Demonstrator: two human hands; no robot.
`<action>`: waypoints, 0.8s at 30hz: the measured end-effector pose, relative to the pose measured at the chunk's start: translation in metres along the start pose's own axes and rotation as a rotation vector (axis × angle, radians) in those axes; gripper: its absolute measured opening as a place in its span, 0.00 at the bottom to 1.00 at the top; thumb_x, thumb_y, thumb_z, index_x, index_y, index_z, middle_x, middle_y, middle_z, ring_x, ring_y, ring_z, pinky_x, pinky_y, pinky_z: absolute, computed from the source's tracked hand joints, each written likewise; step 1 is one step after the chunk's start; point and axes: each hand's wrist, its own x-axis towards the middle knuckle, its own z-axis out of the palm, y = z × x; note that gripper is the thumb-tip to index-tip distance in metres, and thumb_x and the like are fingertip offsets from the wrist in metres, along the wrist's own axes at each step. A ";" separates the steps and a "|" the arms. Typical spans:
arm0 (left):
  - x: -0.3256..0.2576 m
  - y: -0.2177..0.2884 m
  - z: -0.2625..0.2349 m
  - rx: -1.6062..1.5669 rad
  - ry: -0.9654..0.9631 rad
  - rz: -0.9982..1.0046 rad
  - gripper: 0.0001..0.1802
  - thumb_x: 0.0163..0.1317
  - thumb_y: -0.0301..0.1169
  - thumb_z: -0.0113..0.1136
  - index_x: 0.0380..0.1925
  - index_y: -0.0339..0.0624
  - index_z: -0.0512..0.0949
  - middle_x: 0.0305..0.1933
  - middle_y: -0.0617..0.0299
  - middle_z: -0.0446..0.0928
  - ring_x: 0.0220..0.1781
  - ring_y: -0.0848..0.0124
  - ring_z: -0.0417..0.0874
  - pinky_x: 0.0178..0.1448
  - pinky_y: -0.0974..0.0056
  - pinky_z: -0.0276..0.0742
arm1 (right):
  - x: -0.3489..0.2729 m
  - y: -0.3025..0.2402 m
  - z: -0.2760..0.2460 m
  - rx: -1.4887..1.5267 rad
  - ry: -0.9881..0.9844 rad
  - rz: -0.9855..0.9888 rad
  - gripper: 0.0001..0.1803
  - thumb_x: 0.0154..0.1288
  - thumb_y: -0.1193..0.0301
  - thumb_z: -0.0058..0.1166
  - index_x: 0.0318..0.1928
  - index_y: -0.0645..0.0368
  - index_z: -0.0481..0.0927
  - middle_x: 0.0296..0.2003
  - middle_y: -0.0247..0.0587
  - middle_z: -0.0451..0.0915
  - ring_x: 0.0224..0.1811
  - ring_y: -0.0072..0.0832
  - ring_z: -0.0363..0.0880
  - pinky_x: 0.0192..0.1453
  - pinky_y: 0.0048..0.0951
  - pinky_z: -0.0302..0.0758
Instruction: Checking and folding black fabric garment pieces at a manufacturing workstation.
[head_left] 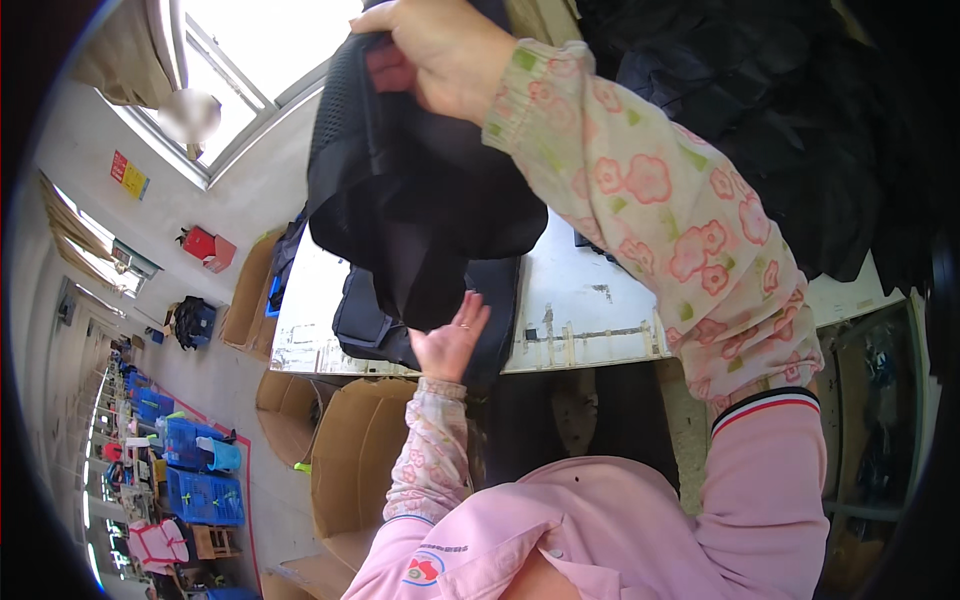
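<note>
My right hand point(440, 60) is raised high, its fingers closed on the upper part of a black fabric piece point(400, 200) with a mesh panel at its left side. The cloth hangs down in loose folds over the table. Below it my left hand point(448, 340) is stretched out flat with fingers apart, at the lower hanging tip; whether it touches the cloth I cannot tell. Under that hand more black fabric pieces point(495, 310) lie flat near the table's front edge. Exactly what article the black fabric forms does not show.
The white worn table point(590, 310) spans the front. A large heap of black fabric point(740, 130) covers its right side. Open cardboard boxes point(360, 460) stand below its left edge. Blue crates point(205, 495) line the floor at far left; a window point(250, 60) is behind.
</note>
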 end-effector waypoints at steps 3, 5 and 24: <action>0.014 -0.018 -0.005 0.056 -0.198 -0.260 0.34 0.64 0.55 0.52 0.61 0.42 0.68 0.66 0.47 0.68 0.65 0.53 0.71 0.71 0.43 0.60 | 0.019 0.017 0.022 0.001 -0.091 0.030 0.13 0.62 0.77 0.53 0.45 0.75 0.73 0.36 0.51 0.79 0.29 0.38 0.84 0.32 0.37 0.83; 0.045 0.016 -0.007 -0.032 -0.655 -0.415 0.30 0.66 0.50 0.51 0.62 0.44 0.68 0.65 0.52 0.71 0.62 0.56 0.75 0.67 0.45 0.67 | 0.013 0.014 0.031 -0.002 -0.181 0.085 0.13 0.61 0.77 0.54 0.45 0.73 0.74 0.36 0.49 0.80 0.30 0.35 0.84 0.33 0.35 0.82; 0.076 0.130 0.000 2.371 -0.145 1.128 0.44 0.52 0.46 0.71 0.65 0.41 0.63 0.66 0.46 0.66 0.71 0.46 0.60 0.71 0.49 0.57 | -0.234 0.383 -0.198 -0.690 0.591 0.333 0.22 0.62 0.69 0.58 0.51 0.67 0.65 0.23 0.46 0.79 0.14 0.33 0.79 0.12 0.31 0.73</action>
